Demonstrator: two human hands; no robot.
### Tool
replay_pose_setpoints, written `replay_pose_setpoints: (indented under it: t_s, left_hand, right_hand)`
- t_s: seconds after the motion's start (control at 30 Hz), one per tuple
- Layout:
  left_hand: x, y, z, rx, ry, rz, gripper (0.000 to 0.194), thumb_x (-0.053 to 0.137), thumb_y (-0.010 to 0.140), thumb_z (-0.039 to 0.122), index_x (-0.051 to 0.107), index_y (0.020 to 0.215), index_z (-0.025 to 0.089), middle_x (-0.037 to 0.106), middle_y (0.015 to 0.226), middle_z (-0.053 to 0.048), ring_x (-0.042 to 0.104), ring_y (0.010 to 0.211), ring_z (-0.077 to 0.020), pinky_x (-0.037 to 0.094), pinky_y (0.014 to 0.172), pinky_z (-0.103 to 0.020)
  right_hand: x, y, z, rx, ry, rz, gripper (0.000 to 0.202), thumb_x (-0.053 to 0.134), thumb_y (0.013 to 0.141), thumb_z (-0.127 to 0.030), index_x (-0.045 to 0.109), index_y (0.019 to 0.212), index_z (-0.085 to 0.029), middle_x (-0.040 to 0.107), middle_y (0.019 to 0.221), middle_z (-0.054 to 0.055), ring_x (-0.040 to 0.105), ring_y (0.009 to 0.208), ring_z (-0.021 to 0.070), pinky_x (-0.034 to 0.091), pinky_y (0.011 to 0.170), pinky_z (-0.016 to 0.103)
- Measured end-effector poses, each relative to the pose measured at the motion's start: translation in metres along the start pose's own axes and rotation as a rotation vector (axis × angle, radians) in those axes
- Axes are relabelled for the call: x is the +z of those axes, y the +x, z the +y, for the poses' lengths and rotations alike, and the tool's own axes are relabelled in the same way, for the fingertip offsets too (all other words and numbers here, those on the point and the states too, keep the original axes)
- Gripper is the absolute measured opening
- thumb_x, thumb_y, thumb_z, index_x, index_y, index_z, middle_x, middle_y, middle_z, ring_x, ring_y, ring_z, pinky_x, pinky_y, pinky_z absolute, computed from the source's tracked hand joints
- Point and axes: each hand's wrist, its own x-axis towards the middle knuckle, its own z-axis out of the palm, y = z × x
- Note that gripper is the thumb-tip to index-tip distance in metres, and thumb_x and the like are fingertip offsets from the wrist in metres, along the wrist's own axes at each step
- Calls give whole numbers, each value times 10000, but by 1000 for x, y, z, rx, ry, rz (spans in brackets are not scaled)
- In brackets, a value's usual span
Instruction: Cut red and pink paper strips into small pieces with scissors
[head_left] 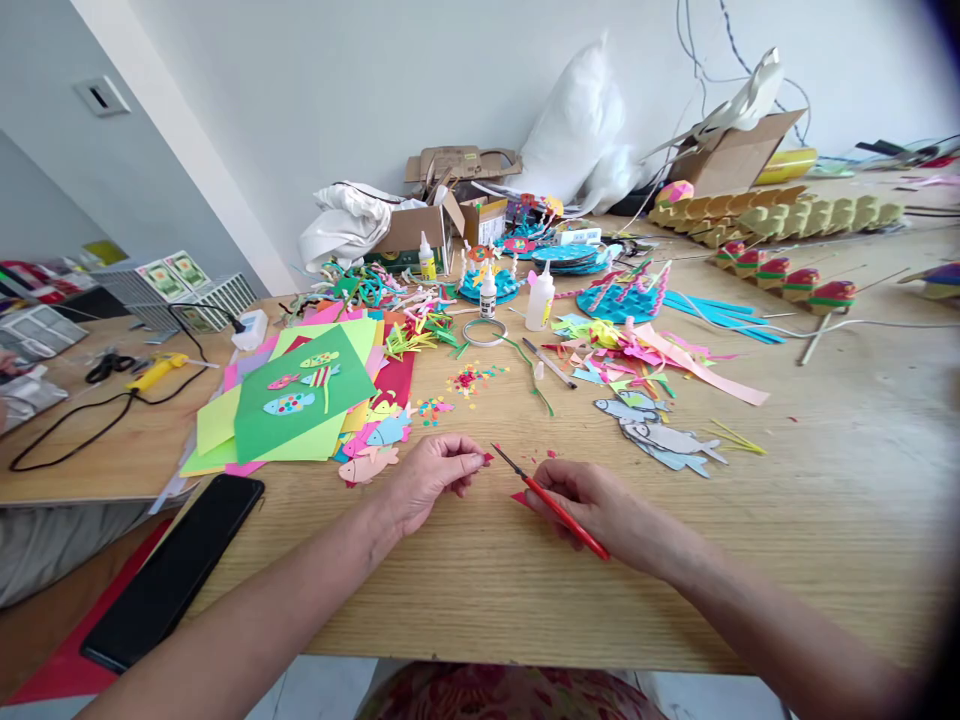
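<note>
My left hand (pixel 442 470) pinches a tiny piece of red paper (pixel 488 459) between thumb and forefinger. My right hand (pixel 589 500) grips red-handled scissors (pixel 566 517), their blades pointing up and left toward that piece. Another red paper piece (pixel 519 498) shows beside the fingers of my right hand. A few red snippets (pixel 552 454) lie on the table just beyond the blades. Left of my left hand are cut paper fish (pixel 369 466) in pink and blue. Grey-blue paper fish (pixel 670 437) lie in a pile beyond my right hand.
A stack of coloured paper (pixel 251 405) with decorated fish on top is at left, near a black phone (pixel 176 570). Glue bottles (pixel 539 300), a pen (pixel 549 363), confetti dots (pixel 469 378) and paper scraps (pixel 637 350) lie farther back. A yellow glue gun (pixel 157 371) trails a black cord.
</note>
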Motion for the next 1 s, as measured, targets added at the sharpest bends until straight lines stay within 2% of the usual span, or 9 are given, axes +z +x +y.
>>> replay_pose_setpoints:
  t_s: [0.2,0.4,0.5,0.73,1.0]
  left_hand:
    - [3,-7,2,8,-22,-6,140,609,670,253,563,692,122,483,571,26,419,499,-45,331,477,-171]
    - [7,-12,3,-14,-4,31,163,623,648,267,543,674,127,494,574,24,426,487,-50,331,466,-179]
    - [10,-12,2,-1,-4,17,161,618,649,268,537,661,129,489,573,27,422,487,-50,333,469,-181]
    - [15,-11,2,-18,27,-5,166,613,643,274,518,653,138,475,542,40,412,461,-50,321,457,-187]
    - [18,-12,2,-15,107,-26,194,605,645,314,529,659,136,496,572,27,427,480,-59,333,457,-192]
  right_hand:
    - [-3,6,-12,80,120,-47,264,472,740,-421,489,680,-164,485,543,-32,426,459,80,301,407,195]
    - [3,25,-11,-39,249,98,156,579,625,-245,471,712,-173,539,621,-27,487,525,90,371,464,204]
    - [7,34,-10,-78,308,140,161,572,604,-239,456,699,-182,564,651,-14,520,562,110,391,484,218]
    - [9,41,-12,-91,271,184,150,545,572,-219,412,638,-197,543,575,-26,521,537,122,383,457,224]
    - [6,40,-15,-65,186,218,142,539,569,-142,418,624,-190,572,588,-26,523,532,109,382,464,210]
